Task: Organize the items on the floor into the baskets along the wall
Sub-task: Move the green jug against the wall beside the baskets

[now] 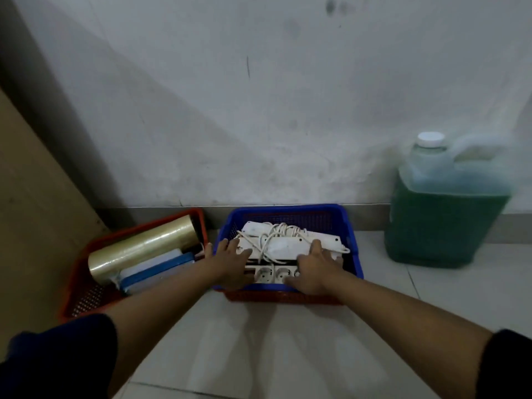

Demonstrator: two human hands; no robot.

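Note:
A blue basket (349,226) stands against the wall, stacked on a red one whose front edge (282,297) shows beneath it. Inside lie white power strips (283,246) with coiled white cords. My left hand (230,262) rests with fingers spread on the strips' left end. My right hand (315,269) lies flat on their right end and on a socket strip (270,274) at the front. Neither hand closes around anything that I can see. To the left, a red basket (83,295) holds a roll of clear film (144,249) and blue-and-white boxes (157,269).
A large jug of green liquid with a white cap (440,214) stands on the floor at the right, against the wall. A brown board (37,211) leans at the far left. Pale floor tiles (273,347) lie in front of the baskets.

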